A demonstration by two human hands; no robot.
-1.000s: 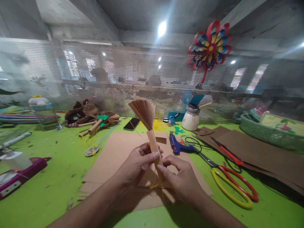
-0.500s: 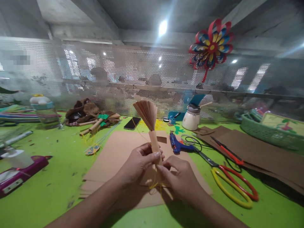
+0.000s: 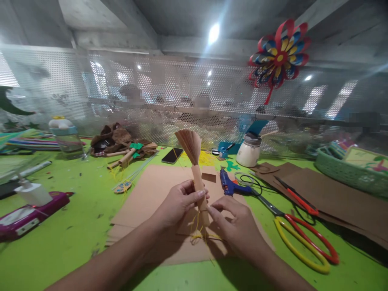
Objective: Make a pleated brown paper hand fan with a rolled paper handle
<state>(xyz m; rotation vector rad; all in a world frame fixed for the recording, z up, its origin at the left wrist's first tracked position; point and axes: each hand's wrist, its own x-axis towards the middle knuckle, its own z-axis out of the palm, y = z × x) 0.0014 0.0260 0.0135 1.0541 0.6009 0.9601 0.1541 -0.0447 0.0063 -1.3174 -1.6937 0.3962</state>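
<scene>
A brown paper piece with a pleated, fanned-out top (image 3: pixel 191 146) and a narrow wrapped paper handle (image 3: pixel 198 178) stands upright in front of me, tilted slightly left. My left hand (image 3: pixel 182 199) is closed around the handle, its thumb pressed on the front and fingertips showing behind. At the lower end, my right hand (image 3: pixel 235 221) has thumb and forefinger drawn together at the handle's right edge. Yellow raffia-like strands (image 3: pixel 198 237) dangle below. Under both hands lie stacked sheets of brown paper (image 3: pixel 151 190).
A blue glue gun (image 3: pixel 230 184), large scissors (image 3: pixel 298 238) and a red-handled cutter (image 3: pixel 300 198) lie to the right. Dark brown sheets (image 3: pixel 333 202) and a green basket (image 3: pixel 348 169) are farther right. A phone (image 3: pixel 172 155) and a white jar (image 3: pixel 248 153) stand behind; a purple power strip (image 3: pixel 39 214) sits left.
My right thumb has slid up from the handle's lower front to its right edge, uncovering the lower end. The whole view has shifted slightly, with the surroundings moving right.
</scene>
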